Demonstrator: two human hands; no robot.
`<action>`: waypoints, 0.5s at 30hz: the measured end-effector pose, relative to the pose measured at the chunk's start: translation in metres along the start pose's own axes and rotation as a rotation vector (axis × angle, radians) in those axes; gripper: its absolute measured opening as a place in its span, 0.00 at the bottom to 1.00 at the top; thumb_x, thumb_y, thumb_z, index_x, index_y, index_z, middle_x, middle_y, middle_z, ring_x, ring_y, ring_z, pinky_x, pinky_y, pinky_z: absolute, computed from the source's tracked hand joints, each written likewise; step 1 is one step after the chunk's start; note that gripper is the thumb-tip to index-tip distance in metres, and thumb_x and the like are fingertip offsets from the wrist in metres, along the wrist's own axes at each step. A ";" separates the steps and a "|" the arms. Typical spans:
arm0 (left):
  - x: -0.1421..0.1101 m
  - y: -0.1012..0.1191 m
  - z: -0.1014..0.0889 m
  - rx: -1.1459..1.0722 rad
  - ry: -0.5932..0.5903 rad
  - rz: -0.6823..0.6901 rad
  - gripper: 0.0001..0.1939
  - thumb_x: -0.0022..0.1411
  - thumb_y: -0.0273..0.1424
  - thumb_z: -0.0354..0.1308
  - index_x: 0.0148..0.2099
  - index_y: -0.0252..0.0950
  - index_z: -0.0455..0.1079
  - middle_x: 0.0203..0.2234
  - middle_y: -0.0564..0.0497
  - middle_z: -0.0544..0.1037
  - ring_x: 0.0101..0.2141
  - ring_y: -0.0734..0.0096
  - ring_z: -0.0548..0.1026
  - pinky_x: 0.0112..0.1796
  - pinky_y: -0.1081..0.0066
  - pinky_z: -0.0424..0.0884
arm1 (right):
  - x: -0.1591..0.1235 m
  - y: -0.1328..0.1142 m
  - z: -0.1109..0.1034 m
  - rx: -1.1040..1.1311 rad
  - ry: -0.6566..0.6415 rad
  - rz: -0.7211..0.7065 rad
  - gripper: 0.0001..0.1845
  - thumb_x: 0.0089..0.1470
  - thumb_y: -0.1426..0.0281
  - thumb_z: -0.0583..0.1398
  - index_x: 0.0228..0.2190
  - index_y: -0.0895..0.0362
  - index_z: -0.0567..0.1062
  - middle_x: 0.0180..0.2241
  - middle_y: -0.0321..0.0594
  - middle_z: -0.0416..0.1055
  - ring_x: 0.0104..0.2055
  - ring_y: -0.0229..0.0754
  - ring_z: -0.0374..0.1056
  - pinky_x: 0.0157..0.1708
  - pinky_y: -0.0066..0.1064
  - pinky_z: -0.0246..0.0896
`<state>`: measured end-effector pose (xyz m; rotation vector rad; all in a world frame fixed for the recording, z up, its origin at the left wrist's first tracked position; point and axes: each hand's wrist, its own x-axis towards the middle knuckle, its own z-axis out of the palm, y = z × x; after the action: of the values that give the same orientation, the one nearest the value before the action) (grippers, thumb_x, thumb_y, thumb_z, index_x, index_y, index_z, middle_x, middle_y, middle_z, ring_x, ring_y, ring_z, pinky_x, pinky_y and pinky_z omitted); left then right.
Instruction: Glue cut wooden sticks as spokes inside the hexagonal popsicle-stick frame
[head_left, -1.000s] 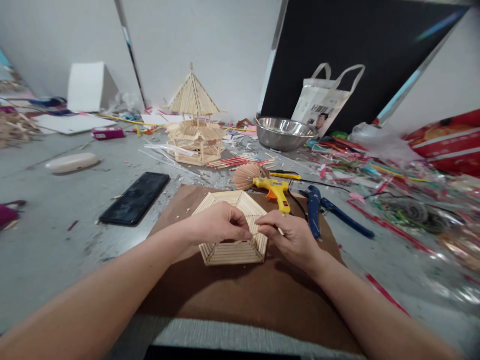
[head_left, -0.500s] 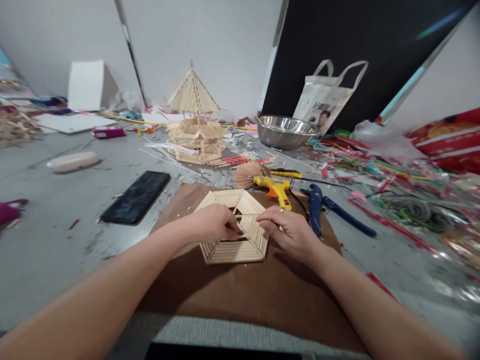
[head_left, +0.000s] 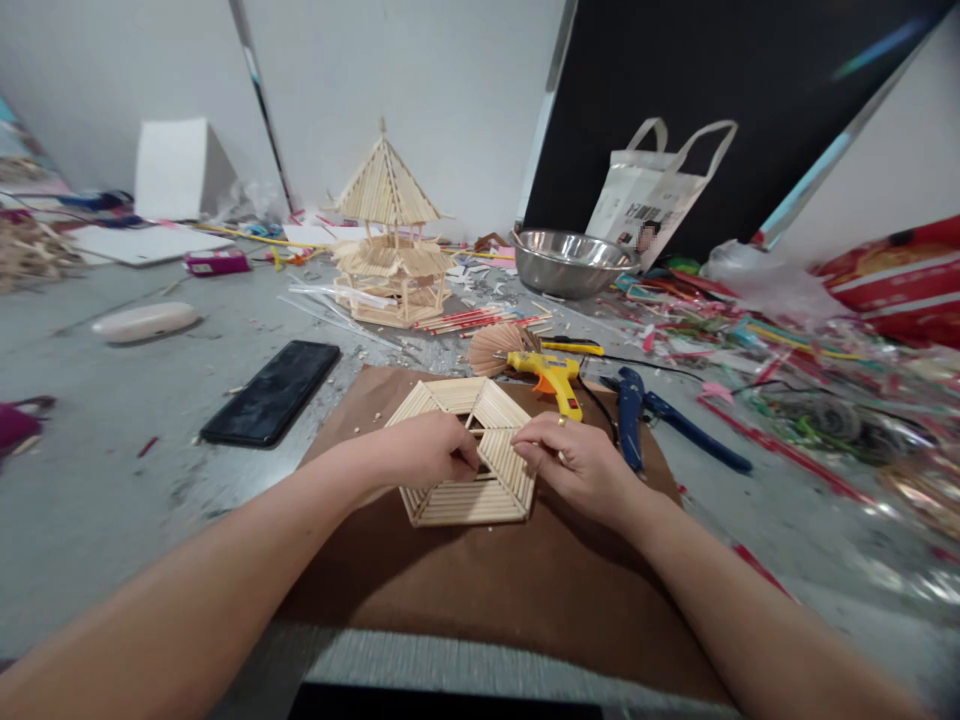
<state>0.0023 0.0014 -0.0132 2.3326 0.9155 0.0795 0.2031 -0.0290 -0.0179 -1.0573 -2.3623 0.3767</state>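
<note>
A hexagonal panel of thin wooden sticks [head_left: 469,507] with an open middle lies flat on a brown sheet [head_left: 480,590]. My left hand [head_left: 439,450] reaches over its left side, the fingers pinched together at the central opening. Whatever is between those fingertips is hidden. My right hand [head_left: 570,462] is closed at the panel's right corner, with thumb and forefinger pressed against the sticks there. Just beyond the panel lies a yellow glue gun [head_left: 551,378]. Blue-handled cutters [head_left: 631,415] rest to the right of my right hand.
A stick-built pavilion model [head_left: 390,240] stands at the back, left of a steel bowl [head_left: 574,268]. Left of the sheet lies a black phone [head_left: 271,393]. A yellow-handled cutter knife [head_left: 574,347] lies behind the glue gun. Tangled strips and wrappings [head_left: 817,400] cover the right side.
The fingertips of my left hand have shifted slightly at the panel's opening. My right hand and the panel stay nearly in place.
</note>
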 end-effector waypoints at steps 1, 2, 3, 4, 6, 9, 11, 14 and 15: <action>0.000 0.000 0.000 0.001 -0.004 0.004 0.11 0.48 0.29 0.50 0.32 0.37 0.73 0.26 0.52 0.76 0.25 0.74 0.68 0.26 0.78 0.57 | 0.000 0.000 0.000 0.002 -0.001 -0.001 0.10 0.53 0.69 0.50 0.29 0.57 0.69 0.29 0.38 0.67 0.33 0.35 0.62 0.33 0.26 0.54; 0.000 0.000 0.000 0.001 -0.008 0.006 0.11 0.48 0.29 0.50 0.32 0.37 0.73 0.26 0.52 0.76 0.25 0.74 0.68 0.26 0.78 0.58 | 0.000 0.000 0.000 0.003 0.000 -0.002 0.10 0.53 0.69 0.50 0.29 0.57 0.69 0.29 0.38 0.67 0.33 0.35 0.62 0.33 0.26 0.54; 0.000 -0.001 -0.001 0.001 -0.010 0.008 0.11 0.48 0.29 0.50 0.32 0.37 0.73 0.26 0.52 0.76 0.25 0.74 0.68 0.26 0.78 0.58 | -0.001 0.000 0.000 0.004 0.000 -0.001 0.10 0.52 0.69 0.50 0.29 0.57 0.69 0.29 0.38 0.67 0.32 0.35 0.62 0.33 0.26 0.54; 0.000 -0.001 -0.001 0.002 -0.013 0.009 0.11 0.48 0.29 0.50 0.32 0.37 0.73 0.27 0.52 0.76 0.25 0.74 0.68 0.26 0.78 0.58 | -0.001 0.000 0.000 0.004 0.000 0.001 0.10 0.52 0.69 0.50 0.29 0.57 0.69 0.29 0.38 0.67 0.32 0.35 0.62 0.33 0.26 0.54; 0.000 -0.001 -0.001 0.009 -0.019 0.011 0.11 0.49 0.29 0.49 0.33 0.37 0.72 0.27 0.52 0.76 0.26 0.74 0.69 0.27 0.78 0.58 | -0.001 0.001 0.001 0.002 -0.006 0.007 0.10 0.53 0.69 0.50 0.29 0.57 0.69 0.29 0.38 0.67 0.32 0.35 0.62 0.32 0.26 0.54; 0.000 -0.001 -0.001 0.021 -0.028 0.011 0.12 0.49 0.29 0.49 0.33 0.37 0.72 0.28 0.52 0.76 0.26 0.74 0.69 0.27 0.78 0.58 | -0.001 0.001 0.001 -0.003 -0.016 0.013 0.10 0.53 0.69 0.50 0.29 0.58 0.70 0.29 0.38 0.67 0.32 0.35 0.62 0.32 0.26 0.55; 0.000 -0.001 -0.002 0.024 -0.034 0.011 0.12 0.49 0.29 0.49 0.33 0.37 0.72 0.28 0.52 0.76 0.27 0.74 0.69 0.28 0.78 0.58 | 0.000 0.001 0.001 -0.006 -0.017 0.013 0.10 0.53 0.68 0.50 0.29 0.57 0.70 0.29 0.38 0.67 0.32 0.35 0.62 0.32 0.26 0.55; 0.000 0.000 -0.002 0.028 -0.036 0.014 0.12 0.49 0.28 0.49 0.34 0.36 0.72 0.28 0.51 0.76 0.27 0.73 0.69 0.28 0.78 0.58 | 0.000 0.000 0.001 -0.013 -0.017 0.012 0.11 0.53 0.68 0.49 0.28 0.57 0.70 0.29 0.38 0.68 0.32 0.35 0.63 0.32 0.26 0.55; -0.001 0.001 -0.002 0.027 -0.035 0.012 0.12 0.49 0.28 0.49 0.34 0.36 0.72 0.28 0.51 0.76 0.27 0.73 0.69 0.28 0.77 0.58 | 0.000 0.000 0.001 -0.021 -0.016 0.013 0.11 0.52 0.68 0.49 0.28 0.57 0.70 0.29 0.38 0.68 0.32 0.35 0.63 0.32 0.26 0.55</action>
<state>0.0018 0.0017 -0.0113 2.3576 0.8903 0.0320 0.2023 -0.0290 -0.0183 -1.0835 -2.3802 0.3668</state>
